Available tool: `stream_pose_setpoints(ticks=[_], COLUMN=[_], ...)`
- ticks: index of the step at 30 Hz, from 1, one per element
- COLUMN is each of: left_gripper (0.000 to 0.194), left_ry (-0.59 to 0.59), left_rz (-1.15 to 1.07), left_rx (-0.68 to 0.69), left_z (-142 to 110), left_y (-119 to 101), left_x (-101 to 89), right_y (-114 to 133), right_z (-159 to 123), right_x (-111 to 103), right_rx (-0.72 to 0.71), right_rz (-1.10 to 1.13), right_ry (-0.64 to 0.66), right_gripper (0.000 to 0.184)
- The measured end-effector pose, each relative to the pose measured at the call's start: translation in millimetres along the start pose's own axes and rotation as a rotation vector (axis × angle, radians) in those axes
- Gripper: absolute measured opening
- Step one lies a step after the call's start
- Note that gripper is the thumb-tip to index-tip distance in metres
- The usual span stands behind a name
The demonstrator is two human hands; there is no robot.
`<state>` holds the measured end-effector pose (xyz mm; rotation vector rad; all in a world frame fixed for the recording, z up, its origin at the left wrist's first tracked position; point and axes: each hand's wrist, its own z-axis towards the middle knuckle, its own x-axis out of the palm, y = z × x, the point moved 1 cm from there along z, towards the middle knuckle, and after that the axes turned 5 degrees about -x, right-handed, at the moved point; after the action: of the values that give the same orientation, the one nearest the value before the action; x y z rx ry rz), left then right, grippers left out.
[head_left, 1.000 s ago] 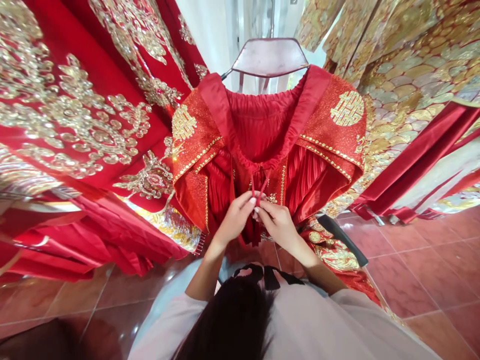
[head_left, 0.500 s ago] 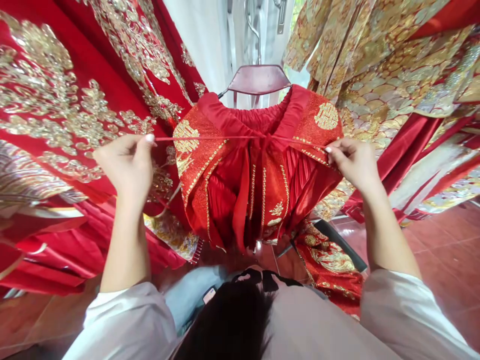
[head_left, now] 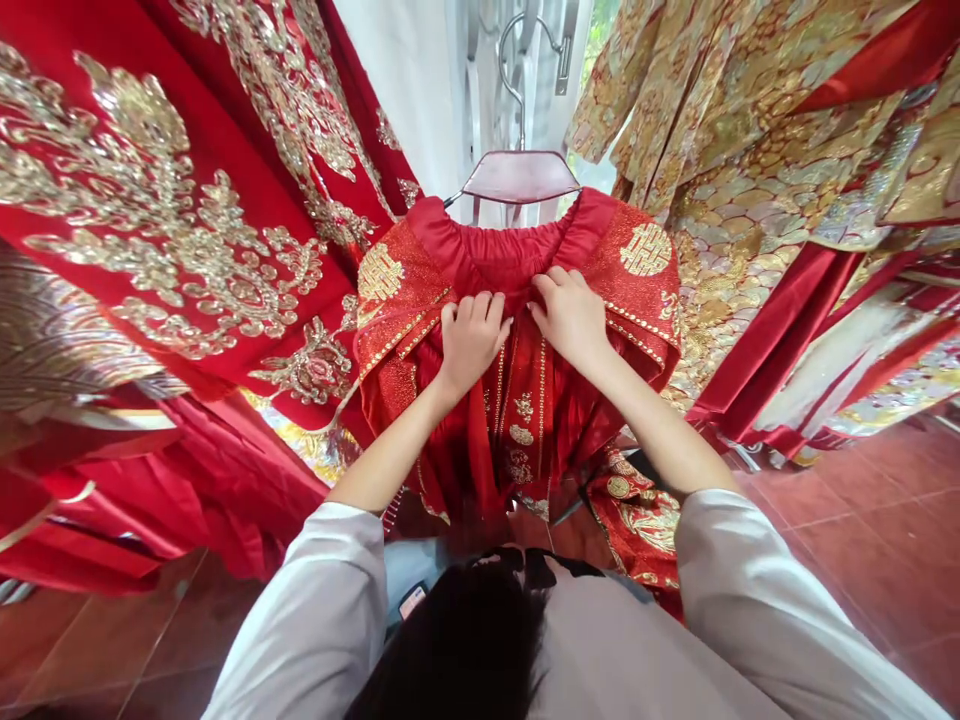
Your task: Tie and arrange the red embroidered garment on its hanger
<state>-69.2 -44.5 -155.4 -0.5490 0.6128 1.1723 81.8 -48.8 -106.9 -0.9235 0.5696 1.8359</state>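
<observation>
The red garment (head_left: 521, 380) hangs upright and facing forward on a hanger (head_left: 521, 178), with its wide neck open. Smooth, plain red fabric is gathered into small folds around the neckline (head_left: 499, 243). Broad, glittery orange-red shoulder flaps spread to both sides, each with a round gold emblem (head_left: 646, 249) and edged with gold beading. Below, two beaded strips run down the middle front, with gold motifs (head_left: 521, 435) between them, and the darker red fabric falls in loose folds.
</observation>
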Motion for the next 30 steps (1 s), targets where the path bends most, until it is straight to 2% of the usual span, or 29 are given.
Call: stream_pose_setpoints(ticks=[3,6,9,12,15,17,20,25,27,30], left_gripper=[0.027,0.022,0.022,0.017,0.015,0.014,0.005,0.018,0.018,0.012], left_ry=[-0.016,-0.013,0.042,0.057,0.017,0.011,-0.003,-0.203,-0.14,0.158], left_rz=[0.015,-0.033,-0.102,-0.233,-0.371,-0.454,-0.545,-0.58,-0.615,-0.607], left_rx=[-0.026,0.004,-0.009,-0.056,-0.088,-0.088,-0.072,-0.17,-0.149,-0.02], left_z=[7,10,11,15,21,27,40,64,68,64], left_y=[1,3,-6,-22,-31,-27,-7,24,29,36], left_x=[-2.8,-19.2,-31.8,-38.0,-43.8,-48.6,-57.1,-76.7,-84.1,-90.3], right_y=[-10,-24,-26,-14,-1,-3,-26,-75,-81,-75], right_z=[9,10,12,18,21,20,19,23,24,25], right_x=[8,7,8,13,18,18,11,-11,-19,-27], right_rx=[0.019,0.006,0.1,0.174,0.169,0.135,0.071,0.048,0.028,-0.051], right_rz=[0.093,0.384,0.645,0.67,0.629,0.628,0.626,0.546,0.573,0.704], right_ry=[-0.013,-0.067,-0.069,-0.161,-0.259,-0.281,-0.269,-0.327,-0.263,0.013], right_gripper=[0.024,0.017,0.014,0.02,0.022,0.018,0.014,0.015,0.014,0.011])
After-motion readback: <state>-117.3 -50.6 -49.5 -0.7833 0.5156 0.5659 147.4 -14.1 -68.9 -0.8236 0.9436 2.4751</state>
